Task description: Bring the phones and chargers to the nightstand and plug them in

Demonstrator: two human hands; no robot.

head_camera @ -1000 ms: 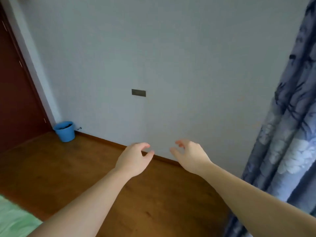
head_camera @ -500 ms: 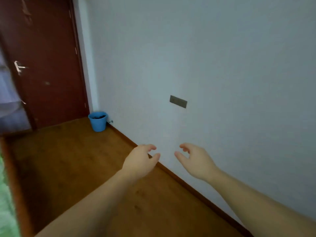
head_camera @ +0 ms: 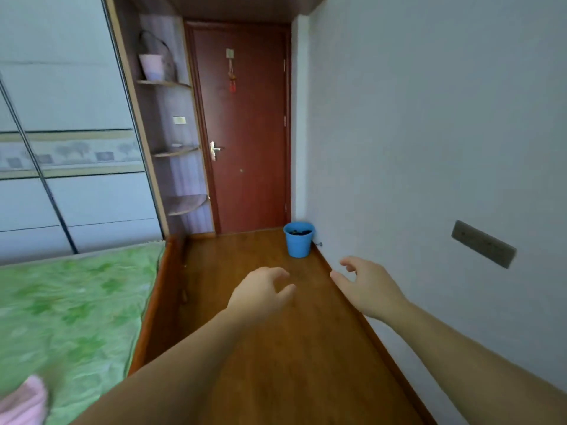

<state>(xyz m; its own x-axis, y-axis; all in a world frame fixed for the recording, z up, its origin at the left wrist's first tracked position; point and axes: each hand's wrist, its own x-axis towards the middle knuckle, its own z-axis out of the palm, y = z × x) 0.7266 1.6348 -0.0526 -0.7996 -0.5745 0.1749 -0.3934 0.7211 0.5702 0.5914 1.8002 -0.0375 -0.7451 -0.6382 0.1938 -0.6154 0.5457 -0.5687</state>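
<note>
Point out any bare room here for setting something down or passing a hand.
The strip of floor between the bed and the wall is bare up to the door, except the far right corner, where the bucket stands. The bed top is free apart from a pink cloth at the near left. The left hand and right hand hold nothing.

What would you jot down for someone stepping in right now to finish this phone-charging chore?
Left hand: empty, fingers loosely curled, held out over the wooden floor.
Right hand: empty too, loosely curled, near the wall.
Things: no phones, chargers or nightstand in view. A bed with a green cover is on the left, a blue bucket stands by the closed door, and there is a dark wall plate on the right; I cannot tell if it is a socket.
Done: nothing that shows here.
Left: find the phones and chargers, carry them to the nightstand, plug them in.
</note>
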